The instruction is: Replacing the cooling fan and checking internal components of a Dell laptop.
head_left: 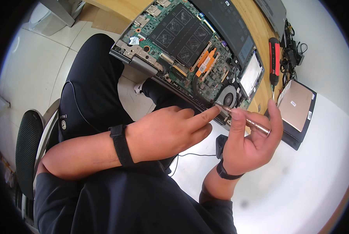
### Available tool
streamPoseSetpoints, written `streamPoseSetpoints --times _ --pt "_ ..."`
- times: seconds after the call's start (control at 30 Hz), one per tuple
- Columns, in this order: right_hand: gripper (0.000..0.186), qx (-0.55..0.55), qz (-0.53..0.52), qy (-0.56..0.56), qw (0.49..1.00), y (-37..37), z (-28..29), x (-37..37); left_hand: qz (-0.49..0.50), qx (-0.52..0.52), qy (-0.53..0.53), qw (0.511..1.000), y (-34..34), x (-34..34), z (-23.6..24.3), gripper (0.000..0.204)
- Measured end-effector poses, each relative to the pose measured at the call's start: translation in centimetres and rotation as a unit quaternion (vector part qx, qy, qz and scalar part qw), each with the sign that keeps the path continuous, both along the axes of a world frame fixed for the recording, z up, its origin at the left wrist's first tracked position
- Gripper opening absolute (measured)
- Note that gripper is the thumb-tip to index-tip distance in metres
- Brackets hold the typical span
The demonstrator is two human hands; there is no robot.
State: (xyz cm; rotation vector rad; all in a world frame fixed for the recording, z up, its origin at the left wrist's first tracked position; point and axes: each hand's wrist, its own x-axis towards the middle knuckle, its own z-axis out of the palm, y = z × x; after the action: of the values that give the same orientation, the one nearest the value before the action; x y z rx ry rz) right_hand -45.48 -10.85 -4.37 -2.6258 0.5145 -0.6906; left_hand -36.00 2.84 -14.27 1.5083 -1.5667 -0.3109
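Observation:
An opened laptop point(221, 58) lies on the table with its green circuit board, black battery-like block point(182, 33), orange-taped copper heat pipes point(205, 64) and round fan point(228, 96) exposed. My right hand point(252, 142) holds a slim copper-coloured screwdriver point(256, 126) between thumb and fingers, its shaft slanting up and left to the laptop's near edge beside the fan. Curled, with the index finger stretched along, my left hand point(170, 128) meets the thin end of that shaft. What its fingertips pinch, if anything, is hidden.
A red-and-black screwdriver point(274, 62) lies on the wooden table point(256, 23) beyond the laptop. Black cables point(293, 50) are heaped behind it. Right of these sit a gold laptop-like panel point(295, 105) and a dark one beneath. A chair back point(28, 144) stands at left.

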Motion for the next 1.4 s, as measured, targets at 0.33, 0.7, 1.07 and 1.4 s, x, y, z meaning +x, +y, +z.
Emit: streamPoseSetpoints --times 0.33,0.7,1.07,1.4 --pt "0.068 0.044 -0.028 -0.029 0.998 -0.1 -0.7 0.1 0.030 -0.037 -0.012 0.999 -0.4 0.0 -0.1 0.033" --pt "0.074 0.013 0.003 -0.099 0.995 -0.7 -1.4 -0.1 0.042 -0.037 -0.010 0.998 -0.5 0.0 -0.1 0.030" --pt "0.069 0.078 0.010 -0.115 0.990 -0.3 -1.1 -0.5 0.027 -0.038 0.000 0.999 -0.3 0.2 -0.1 0.035" --pt "0.065 0.026 0.014 -0.097 0.995 -0.1 -1.4 -0.6 0.026 -0.036 0.005 0.999 -0.3 0.4 0.2 0.035"
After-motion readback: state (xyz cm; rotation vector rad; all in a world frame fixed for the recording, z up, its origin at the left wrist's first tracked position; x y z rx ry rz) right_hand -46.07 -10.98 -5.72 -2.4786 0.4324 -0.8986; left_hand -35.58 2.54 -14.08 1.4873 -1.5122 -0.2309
